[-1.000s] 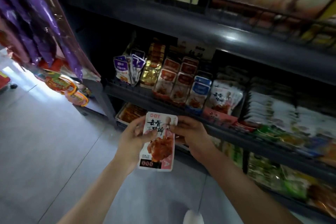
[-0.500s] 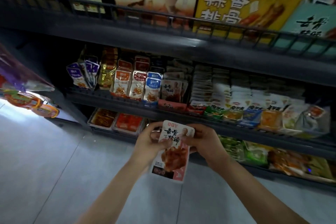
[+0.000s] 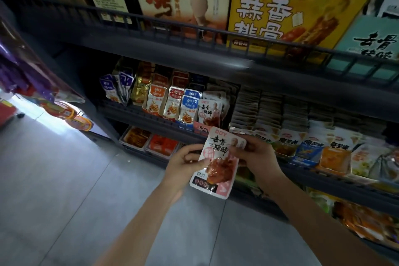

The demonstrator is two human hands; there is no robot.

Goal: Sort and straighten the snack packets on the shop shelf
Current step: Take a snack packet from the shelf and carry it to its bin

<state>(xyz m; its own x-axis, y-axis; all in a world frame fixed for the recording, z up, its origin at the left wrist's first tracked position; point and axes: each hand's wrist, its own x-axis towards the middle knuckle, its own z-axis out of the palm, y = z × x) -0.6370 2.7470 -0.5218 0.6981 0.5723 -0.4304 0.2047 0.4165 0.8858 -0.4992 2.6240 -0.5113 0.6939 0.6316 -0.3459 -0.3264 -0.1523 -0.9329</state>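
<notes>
At centre frame, a left hand (image 3: 183,163) and right hand (image 3: 258,155) both pinched a pink packet (image 3: 218,163) by its edges, held upright just before the shelf (image 3: 151,120) rail.

Two arms of one person, seen from above in dim shop light. The left forearm (image 3: 146,222) and the right forearm (image 3: 313,222) are bare along all their visible length, slim and smooth. The left grip (image 3: 183,164) and the right grip (image 3: 259,155) are bare as well.
</notes>
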